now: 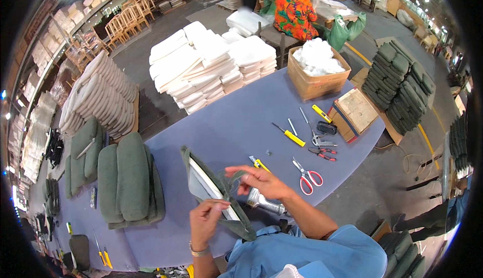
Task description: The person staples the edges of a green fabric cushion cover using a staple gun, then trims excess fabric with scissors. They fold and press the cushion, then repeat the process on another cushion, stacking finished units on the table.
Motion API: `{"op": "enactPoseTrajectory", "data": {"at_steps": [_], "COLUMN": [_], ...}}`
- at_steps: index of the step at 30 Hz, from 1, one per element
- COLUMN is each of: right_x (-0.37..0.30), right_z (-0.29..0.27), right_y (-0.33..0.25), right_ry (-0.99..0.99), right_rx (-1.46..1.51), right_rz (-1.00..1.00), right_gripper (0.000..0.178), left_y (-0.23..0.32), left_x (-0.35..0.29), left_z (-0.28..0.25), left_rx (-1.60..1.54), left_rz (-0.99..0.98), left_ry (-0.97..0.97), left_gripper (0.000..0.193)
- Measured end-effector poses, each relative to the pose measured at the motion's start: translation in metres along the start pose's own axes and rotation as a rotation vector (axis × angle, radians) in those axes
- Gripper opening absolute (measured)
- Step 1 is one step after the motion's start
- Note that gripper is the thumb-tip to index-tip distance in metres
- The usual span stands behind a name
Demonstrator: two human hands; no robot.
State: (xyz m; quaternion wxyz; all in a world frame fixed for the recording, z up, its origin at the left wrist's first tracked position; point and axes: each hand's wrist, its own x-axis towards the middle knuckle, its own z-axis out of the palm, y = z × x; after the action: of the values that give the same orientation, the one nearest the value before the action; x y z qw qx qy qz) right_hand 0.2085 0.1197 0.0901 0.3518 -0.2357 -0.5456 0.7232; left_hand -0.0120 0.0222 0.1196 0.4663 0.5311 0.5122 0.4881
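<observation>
A seat cushion with a dark green fabric cover [240, 222] stands tilted before me, its pale inner side [204, 181] facing left. The cover wraps over its edges. My left hand [204, 222], a band at the wrist, is closed in a pinch at the cushion's near edge; whatever lies between its fingertips is too small to make out. My right hand [261, 181] pinches a loose bit of green fabric [232, 178] above the cushion's far side. Under my right forearm lies a silver-grey power tool [269, 203], partly hidden. A yellow utility knife [259, 163] rests just beyond the right hand.
On the blue-grey table [221, 127] lie red-handled scissors [307, 177], pliers [323, 153], an air blow gun [317, 138] and a yellow screwdriver [292, 136]. Green cushions [133, 177] are stacked left. A carton of white stuffing [314, 84] and a box [354, 112] stand far right.
</observation>
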Motion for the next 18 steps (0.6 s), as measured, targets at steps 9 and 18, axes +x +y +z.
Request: {"op": "enactPoseTrajectory", "data": {"at_steps": [9,18], "right_x": [-0.004,-0.004], "right_z": [0.029,0.021], "right_y": [0.030,0.023], "right_ry": [-0.029,0.193], "right_rx": [-0.306,-0.545], "right_rz": [0.117,0.081], "right_gripper": [0.033,0.033], "left_y": [-0.010,-0.032], "left_x": [0.002,0.001], "left_z": [0.020,0.017], "left_rx": [-0.006,-0.005], "left_rz": [0.042,0.004], "left_ry": [-0.041,0.037], "left_gripper": [0.014,0.018]}}
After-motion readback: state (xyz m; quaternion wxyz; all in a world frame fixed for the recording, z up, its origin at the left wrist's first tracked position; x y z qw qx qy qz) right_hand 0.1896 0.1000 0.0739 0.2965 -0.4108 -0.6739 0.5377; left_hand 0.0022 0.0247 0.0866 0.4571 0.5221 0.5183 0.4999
